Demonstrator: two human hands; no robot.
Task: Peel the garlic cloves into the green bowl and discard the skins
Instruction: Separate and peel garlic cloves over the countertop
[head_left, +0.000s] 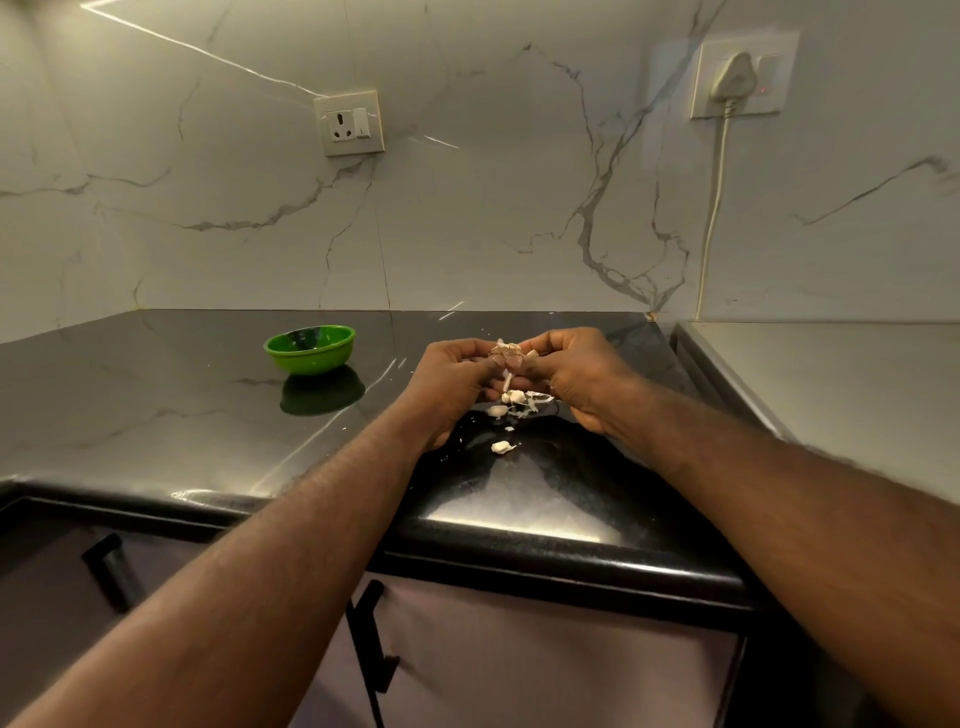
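Both hands meet above the middle of the black desk (182, 405), and the garlic (506, 353) is held between them. The left hand (452, 384) has its fingers (475, 364) curled and pinches the garlic from the left. The right hand (576, 379) grips it from the right with bent fingers (537, 345). A brownish flap of skin sticks up at the fingertips and a pale strip hangs down below them.

Right under the hands, loose cloves (497, 411) and bits of torn skins (537, 399) lie on the desk. One more clove (501, 447) lies a little nearer the front edge.

The green bowl (310, 349) stands upright on the desk, well apart from the hands, to the left and farther back. I cannot tell what is in it.

On the marble wall behind are a socket (349, 123) and, to the right, a white plug (732, 78) with its cord hanging down.
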